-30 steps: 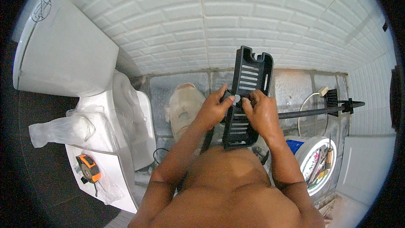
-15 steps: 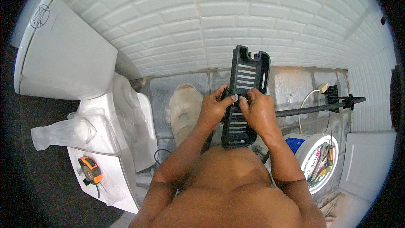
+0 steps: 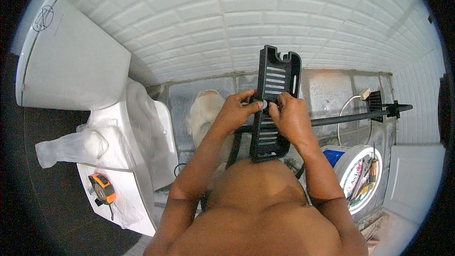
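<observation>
I hold a long black slotted plastic rack [image 3: 274, 85] upright in front of the white tiled wall. My left hand [image 3: 235, 112] grips its left edge near the middle. My right hand [image 3: 290, 118] grips its right edge at the same height. The thumbs of both hands meet on a small pale piece at the rack's centre. The rack's lower end reaches down to my chest.
A white toilet [image 3: 76, 71] with raised lid stands at the left. A plastic bag [image 3: 71, 144] and an orange tape measure [image 3: 102, 187] lie on a white board [image 3: 121, 199]. A white bucket [image 3: 362, 175] of tools sits at the right. A black rod [image 3: 355, 115] crosses behind.
The rack and both hands have shifted slightly; the grip stays the same.
</observation>
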Demonstrator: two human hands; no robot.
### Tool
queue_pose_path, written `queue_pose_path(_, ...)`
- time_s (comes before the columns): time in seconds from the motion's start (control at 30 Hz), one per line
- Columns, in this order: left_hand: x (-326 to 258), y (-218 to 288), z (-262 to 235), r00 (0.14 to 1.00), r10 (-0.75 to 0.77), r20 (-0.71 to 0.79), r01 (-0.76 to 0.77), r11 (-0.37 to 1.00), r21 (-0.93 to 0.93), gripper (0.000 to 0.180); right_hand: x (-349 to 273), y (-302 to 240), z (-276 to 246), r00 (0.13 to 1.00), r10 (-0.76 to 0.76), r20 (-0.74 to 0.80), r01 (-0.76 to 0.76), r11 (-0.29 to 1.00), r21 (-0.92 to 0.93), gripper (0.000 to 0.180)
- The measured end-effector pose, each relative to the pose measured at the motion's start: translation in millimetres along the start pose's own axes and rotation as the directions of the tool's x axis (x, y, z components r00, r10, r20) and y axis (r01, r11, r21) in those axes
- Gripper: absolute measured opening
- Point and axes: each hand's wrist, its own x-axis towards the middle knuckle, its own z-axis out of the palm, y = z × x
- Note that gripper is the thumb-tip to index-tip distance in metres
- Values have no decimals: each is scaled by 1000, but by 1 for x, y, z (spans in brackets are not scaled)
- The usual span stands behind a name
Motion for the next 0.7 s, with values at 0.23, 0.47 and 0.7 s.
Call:
queue_pose_path(0.23,3,2,2,999,-13,-39,13,1000,5,47,-3,-5,1,999,37,-1,-37,999,-38,21)
queue_pose_path(0.47,3,-2,1,999,39,-32,-37,998,56,46,-7,-2,-2,995,91,-41,-85,988,128,19)
queue_pose_path(0.7,-4,0,10,991,131,-12,-132,990,-49,46,-8,-1,-2,997,19,-72,-16,999,43,18)
